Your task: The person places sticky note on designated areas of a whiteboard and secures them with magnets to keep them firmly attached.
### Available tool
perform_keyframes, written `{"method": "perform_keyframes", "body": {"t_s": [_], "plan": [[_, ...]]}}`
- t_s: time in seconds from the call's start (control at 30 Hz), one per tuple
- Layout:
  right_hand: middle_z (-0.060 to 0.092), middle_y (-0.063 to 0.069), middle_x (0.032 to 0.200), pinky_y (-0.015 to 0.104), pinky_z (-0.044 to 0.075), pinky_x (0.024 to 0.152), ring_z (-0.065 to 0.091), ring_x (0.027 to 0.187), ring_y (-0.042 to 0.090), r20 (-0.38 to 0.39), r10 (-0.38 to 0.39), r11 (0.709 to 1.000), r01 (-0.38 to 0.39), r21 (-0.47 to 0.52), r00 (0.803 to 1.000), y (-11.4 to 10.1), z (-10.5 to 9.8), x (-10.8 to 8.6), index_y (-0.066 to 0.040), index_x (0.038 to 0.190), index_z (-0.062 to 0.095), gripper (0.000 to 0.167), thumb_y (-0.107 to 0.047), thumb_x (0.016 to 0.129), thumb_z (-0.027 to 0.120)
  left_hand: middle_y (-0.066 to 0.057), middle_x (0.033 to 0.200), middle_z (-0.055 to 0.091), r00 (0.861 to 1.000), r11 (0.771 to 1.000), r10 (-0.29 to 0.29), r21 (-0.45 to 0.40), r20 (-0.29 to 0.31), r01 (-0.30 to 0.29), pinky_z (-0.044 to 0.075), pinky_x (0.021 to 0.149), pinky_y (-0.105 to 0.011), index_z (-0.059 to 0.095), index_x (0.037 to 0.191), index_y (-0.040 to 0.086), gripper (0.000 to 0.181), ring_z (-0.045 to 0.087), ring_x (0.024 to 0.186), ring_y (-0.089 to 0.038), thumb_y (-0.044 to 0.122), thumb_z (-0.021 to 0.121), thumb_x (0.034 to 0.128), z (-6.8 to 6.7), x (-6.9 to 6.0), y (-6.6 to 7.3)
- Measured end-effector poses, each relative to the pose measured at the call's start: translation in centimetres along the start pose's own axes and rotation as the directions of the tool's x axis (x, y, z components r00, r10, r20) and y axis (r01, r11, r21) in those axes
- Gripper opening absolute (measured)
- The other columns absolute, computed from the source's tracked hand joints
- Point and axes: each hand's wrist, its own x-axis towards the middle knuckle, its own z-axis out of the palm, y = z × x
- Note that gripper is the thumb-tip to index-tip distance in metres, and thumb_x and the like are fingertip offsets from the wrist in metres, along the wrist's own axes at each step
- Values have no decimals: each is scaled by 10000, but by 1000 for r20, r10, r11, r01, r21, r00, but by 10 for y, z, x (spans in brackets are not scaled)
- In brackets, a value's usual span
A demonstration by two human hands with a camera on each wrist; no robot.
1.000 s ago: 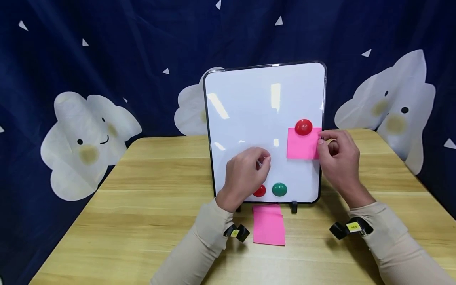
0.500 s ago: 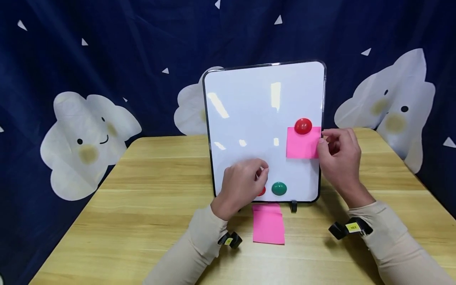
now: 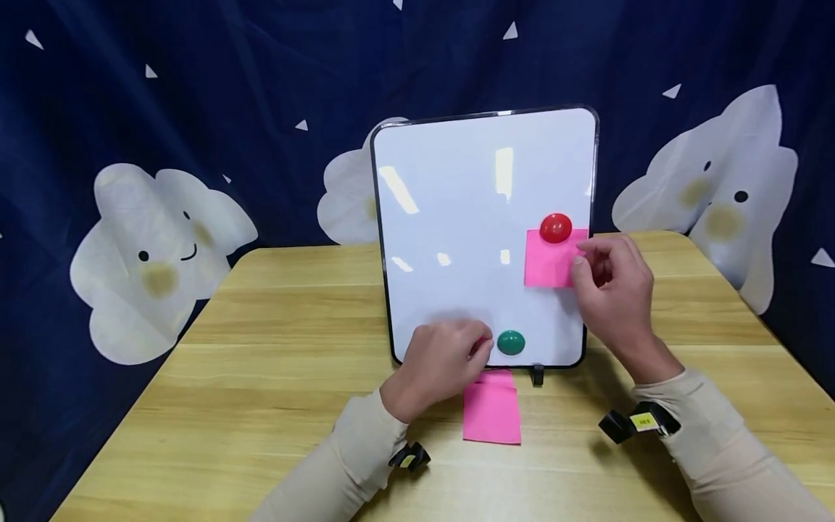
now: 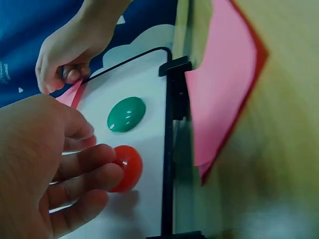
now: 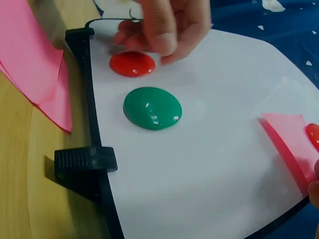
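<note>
In the head view, my left hand point(image 3: 440, 359) is at the lower part of the whiteboard point(image 3: 443, 196), its fingers loosely bent. The left wrist view shows its fingers beside and partly in front of a red round magnet point(image 4: 129, 169); no grip on it shows. A green magnet point(image 3: 512, 342) sits just right of that. My right hand point(image 3: 616, 290) is at the right edge of a pink sticky note point(image 3: 548, 264), fingertips overlapping it with a small gap between thumb and index. Another red magnet point(image 3: 556, 228) lies over the note's top edge.
More pink sticky notes point(image 3: 492, 417) lie on the wooden table point(image 3: 274, 348) in front of the board. Black feet point(image 3: 538, 375) support the board's lower edge. Behind hangs a dark blue curtain point(image 3: 261, 65) with cloud prints.
My left hand has moved down the board to the lower red magnet, hiding most of it in the head view. My right fingertips have shifted slightly left onto the note.
</note>
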Motion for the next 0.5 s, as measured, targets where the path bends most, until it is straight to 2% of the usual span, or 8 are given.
{"method": "perform_keyframes", "body": {"t_s": [0.13, 0.27, 0.5], "plan": [[548, 131, 825, 192, 345, 612, 435, 688, 129, 19, -43, 999, 43, 9, 999, -3, 0, -1, 67, 1025, 664, 154, 20, 886, 615, 126, 714, 580, 997, 998, 40, 37, 68, -42, 363, 513, -168, 736, 909, 194, 129, 466, 606, -23, 251, 633, 963, 2, -7, 1], [543, 112, 796, 188, 343, 608, 432, 679, 128, 48, -90, 996, 90, -1, 995, -6, 0, -2, 58, 1018, 660, 154, -22, 894, 612, 126, 644, 522, 986, 994, 71, 67, 151, -82, 335, 493, -168, 749, 941, 194, 135, 426, 551, -30, 272, 640, 959, 3, -11, 3], [551, 102, 792, 217, 353, 596, 448, 667, 157, 81, -116, 993, 117, -8, 990, -12, -1, -3, 46, 1026, 652, 158, -46, 904, 609, 129, 577, 464, 959, 993, 53, 85, 277, -80, 334, 497, -186, 727, 891, 204, 130, 404, 493, -43, 316, 682, 938, 4, -14, 5]]}}
